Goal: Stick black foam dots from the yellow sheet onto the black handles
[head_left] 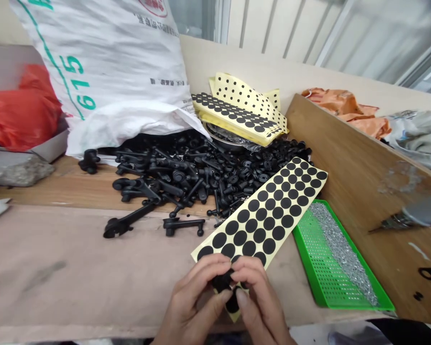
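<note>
**Hands?**
Left hand (188,306), right hand (260,306): fingers (210,268) of both pinching 1 small black part (222,281).

**Location?**
Over lower end of sheet of black adhesive dots (262,211); green tray (330,258) just beside, loose black plastic parts (201,177) beyond.

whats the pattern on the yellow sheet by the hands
Rows of round black dots on the pale yellow sticker sheet; best in the head view.

room leftward — black plastic parts (172,184) block ahead
</note>
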### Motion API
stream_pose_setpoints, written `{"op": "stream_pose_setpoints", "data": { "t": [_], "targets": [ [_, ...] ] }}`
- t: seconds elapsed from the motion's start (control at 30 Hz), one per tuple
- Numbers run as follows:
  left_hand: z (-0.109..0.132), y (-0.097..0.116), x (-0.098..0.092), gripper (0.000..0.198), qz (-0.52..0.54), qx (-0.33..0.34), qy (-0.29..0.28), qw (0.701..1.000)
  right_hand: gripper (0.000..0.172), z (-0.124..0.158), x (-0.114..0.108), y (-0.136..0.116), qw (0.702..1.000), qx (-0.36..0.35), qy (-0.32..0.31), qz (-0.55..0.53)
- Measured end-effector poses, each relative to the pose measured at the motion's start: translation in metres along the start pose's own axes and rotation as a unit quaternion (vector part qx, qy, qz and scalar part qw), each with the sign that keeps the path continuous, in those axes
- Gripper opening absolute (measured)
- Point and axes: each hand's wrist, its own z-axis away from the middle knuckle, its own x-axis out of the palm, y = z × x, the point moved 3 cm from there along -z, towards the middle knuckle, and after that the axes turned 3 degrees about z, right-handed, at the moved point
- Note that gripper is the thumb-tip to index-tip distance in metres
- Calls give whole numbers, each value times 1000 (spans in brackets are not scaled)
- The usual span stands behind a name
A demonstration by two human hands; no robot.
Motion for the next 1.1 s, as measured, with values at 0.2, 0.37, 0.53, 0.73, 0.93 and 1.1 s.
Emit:
{"op": "stream_pose_setpoints", "data": {
  "t": [0.2, 0.37, 0.53, 0.73, 0.93, 1.1],
  "targets": [
    [1, -1, 3, 32, -10, -4, -34, 999, 16, -3, -8, 0, 999, -14, -30, 3],
    [1, -4, 3, 32, -35, -5, -22, 999, 34, 5, -26, -9, 965, -165, -19, 205],
    [1, -4, 3, 34, -56, 2, -23, 998, 30, -3, -37, -18, 954, -154, -12, 255],
    [3, -2, 8, 37, -106, 37, -50, 992, 17, -28, -31, -26, 962, -127, -101, 219],
    [2, 0, 12, 41, -127, 80, -68, 986, 14, -28, -34, -30, 945, -131, -95, 286],
    [1, -1, 14, 36, -136, 66, -53, 987, 17, -26, -33, -36, 913, -200, -49, 353]
  ]
}}
